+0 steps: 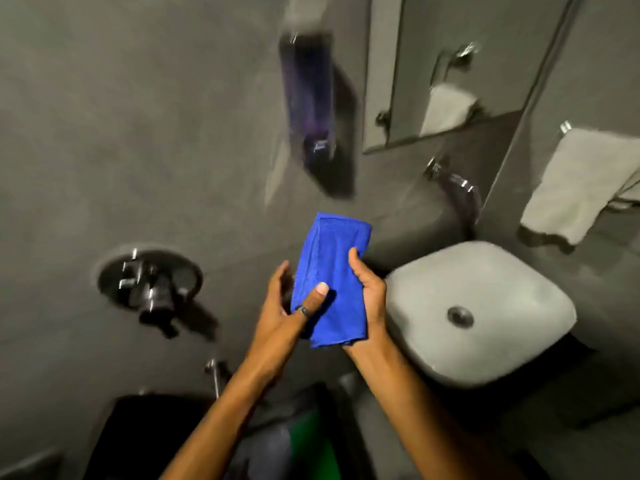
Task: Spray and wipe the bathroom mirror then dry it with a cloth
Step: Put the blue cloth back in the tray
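A folded blue cloth (332,271) is held upright between both hands in the middle of the view. My left hand (287,306) pinches its left edge, thumb on the front, with a ring on that thumb. My right hand (369,292) cups the cloth's right side from behind. The bathroom mirror (460,57) hangs on the grey wall at the upper right, well above and right of the cloth. No spray bottle shows in view.
A grey basin (512,282) sits just right of my hands, with a chrome tap (453,181) above it. A soap dispenser (308,98) is on the wall above. A grey towel (581,185) hangs far right. Shower valve (149,282) at left; dark bin below.
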Available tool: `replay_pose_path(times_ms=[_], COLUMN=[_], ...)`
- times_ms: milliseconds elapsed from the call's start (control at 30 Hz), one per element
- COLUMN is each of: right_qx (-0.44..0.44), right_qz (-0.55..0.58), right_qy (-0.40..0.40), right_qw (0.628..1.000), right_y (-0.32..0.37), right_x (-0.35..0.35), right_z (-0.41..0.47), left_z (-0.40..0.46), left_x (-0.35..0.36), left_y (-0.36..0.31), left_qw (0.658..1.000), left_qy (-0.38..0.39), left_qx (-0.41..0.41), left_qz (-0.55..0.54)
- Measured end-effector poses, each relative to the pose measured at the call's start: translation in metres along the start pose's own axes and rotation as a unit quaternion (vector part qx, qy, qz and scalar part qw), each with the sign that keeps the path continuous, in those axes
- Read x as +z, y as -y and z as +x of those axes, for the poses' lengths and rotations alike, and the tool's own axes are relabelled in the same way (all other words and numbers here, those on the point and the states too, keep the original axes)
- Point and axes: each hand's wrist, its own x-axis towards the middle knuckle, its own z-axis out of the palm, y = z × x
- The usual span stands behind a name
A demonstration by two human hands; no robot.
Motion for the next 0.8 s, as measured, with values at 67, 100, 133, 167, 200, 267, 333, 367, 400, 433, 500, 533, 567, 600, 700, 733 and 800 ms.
replay_pose_path(times_ms=[67,100,133,167,200,267,333,367,400,433,500,533,567,600,700,733,800], right_qx=[0.080,0.108,0.117,0.110,0.114,0.153,0.200,0.225,0.244,0.262,0.276,0.282,0.285,0.288,0.291,0.284,0.276], right_qz=[-0.047,-0.077,-0.122,-0.189,-0.265,-0.396,-0.493,-0.534,-0.567,-0.594,-0.634,-0.658,-0.680,-0.693,-0.712,-0.720,-0.731], right_qy=[-0.036,-0.061,-0.090,-0.108,-0.116,-0.106,-0.111,-0.113,-0.113,-0.110,-0.101,-0.088,-0.075,-0.066,-0.063,-0.063,-0.054], right_qw=[0.995,0.989,0.981,0.970,0.950,0.899,0.839,0.807,0.778,0.753,0.716,0.693,0.672,0.657,0.636,0.630,0.621], right_y=[-0.050,-0.073,-0.091,-0.104,-0.118,-0.145,-0.174,-0.192,-0.207,-0.230,-0.262,-0.282,-0.301,-0.321,-0.361,-0.371,-0.388], right_x=[-0.035,-0.053,-0.072,-0.090,-0.108,-0.144,-0.188,-0.209,-0.227,-0.249,-0.275,-0.290,-0.303,-0.317,-0.343,-0.351,-0.366], right_z=[-0.022,-0.029,-0.034,-0.036,-0.039,-0.045,-0.050,-0.053,-0.052,-0.049,-0.040,-0.033,-0.024,-0.015,0.009,0.018,0.030], left_z=[-0.036,-0.055,-0.072,-0.088,-0.105,-0.135,-0.161,-0.172,-0.180,-0.189,-0.196,-0.198,-0.198,-0.197,-0.185,-0.179,-0.169], left_x=[-0.018,-0.029,-0.038,-0.043,-0.047,-0.055,-0.060,-0.064,-0.065,-0.069,-0.076,-0.081,-0.087,-0.093,-0.109,-0.113,-0.118], left_y=[0.060,0.090,0.117,0.140,0.161,0.204,0.244,0.266,0.286,0.314,0.351,0.374,0.397,0.420,0.468,0.482,0.508], left_qw=[0.982,0.971,0.962,0.955,0.947,0.928,0.904,0.892,0.882,0.871,0.857,0.850,0.845,0.841,0.839,0.841,0.845], left_qy=[0.019,0.009,-0.015,-0.038,-0.060,-0.106,-0.145,-0.161,-0.174,-0.190,-0.220,-0.235,-0.249,-0.262,-0.280,-0.279,-0.283], left_qx=[-0.149,-0.198,-0.238,-0.267,-0.294,-0.339,-0.386,-0.408,-0.424,-0.438,-0.451,-0.457,-0.461,-0.463,-0.461,-0.460,-0.454], left_qz=[-0.115,-0.136,-0.133,-0.124,-0.116,-0.110,-0.111,-0.112,-0.110,-0.114,-0.117,-0.112,-0.107,-0.101,-0.070,-0.052,-0.024])
